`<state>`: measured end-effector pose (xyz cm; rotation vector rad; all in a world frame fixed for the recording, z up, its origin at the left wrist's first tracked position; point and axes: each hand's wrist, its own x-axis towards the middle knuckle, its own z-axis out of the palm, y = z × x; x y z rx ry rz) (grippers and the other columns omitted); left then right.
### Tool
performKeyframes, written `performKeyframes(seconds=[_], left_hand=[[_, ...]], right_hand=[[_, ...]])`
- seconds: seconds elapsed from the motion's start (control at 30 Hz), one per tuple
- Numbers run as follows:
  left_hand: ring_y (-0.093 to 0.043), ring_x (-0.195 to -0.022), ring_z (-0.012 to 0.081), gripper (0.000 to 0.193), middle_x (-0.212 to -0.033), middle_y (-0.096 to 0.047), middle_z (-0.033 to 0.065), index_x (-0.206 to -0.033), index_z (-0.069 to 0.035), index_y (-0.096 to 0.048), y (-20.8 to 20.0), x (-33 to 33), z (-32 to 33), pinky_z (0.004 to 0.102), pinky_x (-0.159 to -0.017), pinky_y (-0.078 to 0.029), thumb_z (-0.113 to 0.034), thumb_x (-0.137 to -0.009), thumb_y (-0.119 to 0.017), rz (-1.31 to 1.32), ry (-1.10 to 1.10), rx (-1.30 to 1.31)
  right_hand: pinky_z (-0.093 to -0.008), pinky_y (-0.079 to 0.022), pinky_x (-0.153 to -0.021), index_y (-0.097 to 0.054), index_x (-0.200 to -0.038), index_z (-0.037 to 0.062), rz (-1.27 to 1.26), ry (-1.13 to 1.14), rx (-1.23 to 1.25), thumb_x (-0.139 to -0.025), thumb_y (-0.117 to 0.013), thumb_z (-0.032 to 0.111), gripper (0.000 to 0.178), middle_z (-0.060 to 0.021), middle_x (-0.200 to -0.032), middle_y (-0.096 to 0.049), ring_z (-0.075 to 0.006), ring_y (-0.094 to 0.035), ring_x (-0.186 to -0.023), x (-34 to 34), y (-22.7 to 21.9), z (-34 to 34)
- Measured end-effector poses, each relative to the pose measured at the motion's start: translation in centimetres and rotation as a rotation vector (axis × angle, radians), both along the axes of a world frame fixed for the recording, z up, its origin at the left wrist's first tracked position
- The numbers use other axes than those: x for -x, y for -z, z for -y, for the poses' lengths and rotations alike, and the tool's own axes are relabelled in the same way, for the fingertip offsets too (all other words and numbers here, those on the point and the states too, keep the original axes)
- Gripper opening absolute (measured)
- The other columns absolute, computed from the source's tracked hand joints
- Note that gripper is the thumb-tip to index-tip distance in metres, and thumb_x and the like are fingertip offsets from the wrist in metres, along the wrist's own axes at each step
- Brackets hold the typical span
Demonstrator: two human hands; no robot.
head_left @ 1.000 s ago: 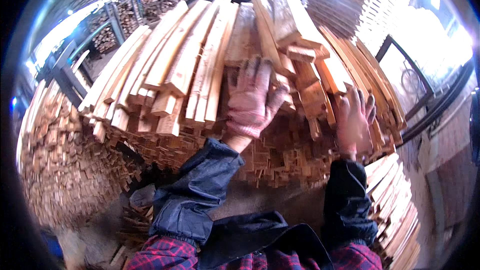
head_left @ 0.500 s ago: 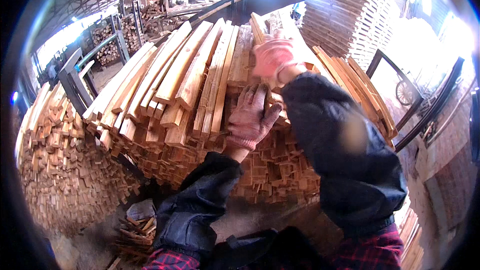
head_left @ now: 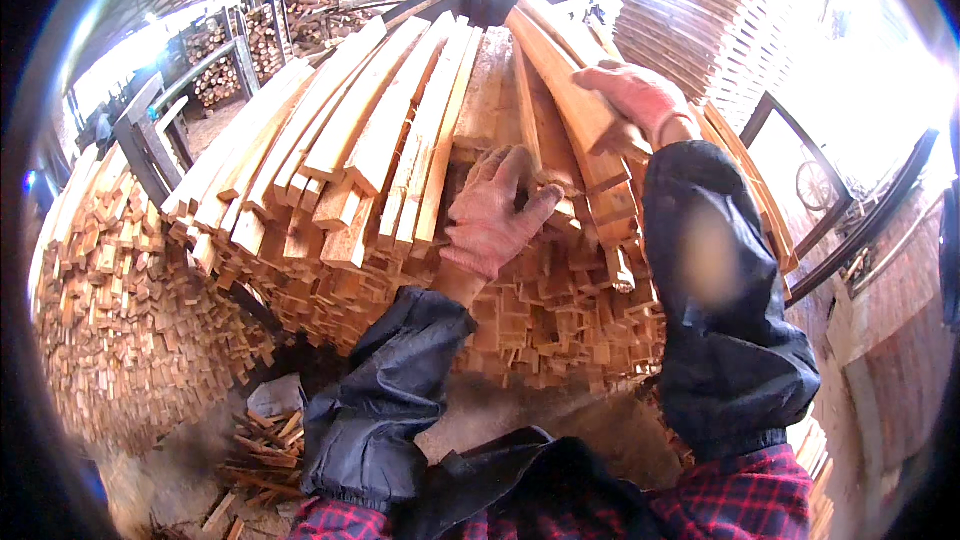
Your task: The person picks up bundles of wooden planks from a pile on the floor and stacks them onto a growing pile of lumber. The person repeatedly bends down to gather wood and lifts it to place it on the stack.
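Observation:
A large stack of sawn wooden planks point(head_left: 393, 105) spreads out before me, its cut ends toward me. My left hand point(head_left: 492, 215), in a dusty pink glove, rests against the plank ends at the middle, its thumb spread away from the fingers. A slim wooden strip point(head_left: 526, 110) runs just beyond those fingertips. Farther right, my right hand point(head_left: 640, 100), also gloved, closes over the side of a long wooden plank point(head_left: 565, 75), which slants across the top of the stack. The underside of its grip is hidden.
Another lumber stack point(head_left: 140, 310) stands at left, beside a dark metal post frame point(head_left: 150, 155). A metal frame point(head_left: 815, 180) borders the right side. Wood scraps point(head_left: 265, 455) lie on the floor at lower left. Round logs point(head_left: 215, 75) are piled far back.
My right hand has moved right from the middle of the stack, and a long plank now slants beneath it. The left hand stays near the same plank ends.

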<state>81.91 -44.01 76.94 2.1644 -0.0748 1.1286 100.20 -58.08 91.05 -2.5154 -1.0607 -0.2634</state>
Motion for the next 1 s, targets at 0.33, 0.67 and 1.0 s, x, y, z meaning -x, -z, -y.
performKeyframes(seconds=[0.33,0.67,1.0], left_hand=[[-0.054,-0.12,0.0409,0.058,-0.126,-0.058,0.0252,-0.128,0.004,-0.055,1.9,-1.2,-0.4,0.0446,-0.104,-0.042,-0.033,-0.087,-0.07,0.08,-0.123,-0.146],[-0.052,-0.121,0.0424,0.063,-0.128,-0.055,0.025,-0.132,0.002,-0.051,2.2,-0.9,-0.9,0.0458,-0.102,-0.043,-0.039,-0.087,-0.068,0.098,-0.136,-0.123],[-0.036,-0.14,0.0333,0.08,-0.149,-0.04,0.0195,-0.149,-0.002,-0.035,3.5,-1.1,-1.3,0.0427,-0.116,-0.027,-0.06,-0.095,-0.047,0.351,0.045,0.237]], right_hand=[[-0.0245,-0.05,-0.08,-0.058,-0.129,0.0016,-0.642,-0.24,-0.761,-0.093,-0.061,0.023,0.042,-0.0033,-0.107,-0.065,-0.0091,-0.06,-0.092,-5.7,7.9,13.4],[-0.0358,-0.051,-0.09,-0.067,-0.121,0.0061,-0.331,-0.246,-0.396,-0.094,-0.056,0.048,0.05,-0.0113,-0.113,-0.069,-0.0217,-0.067,-0.099,-0.6,1.7,8.3],[-0.0378,-0.051,-0.093,-0.063,-0.122,0.0071,0.099,-0.374,-0.121,-0.086,-0.072,0.043,0.051,-0.0088,-0.11,-0.07,-0.0255,-0.065,-0.107,2.0,3.0,0.0]])
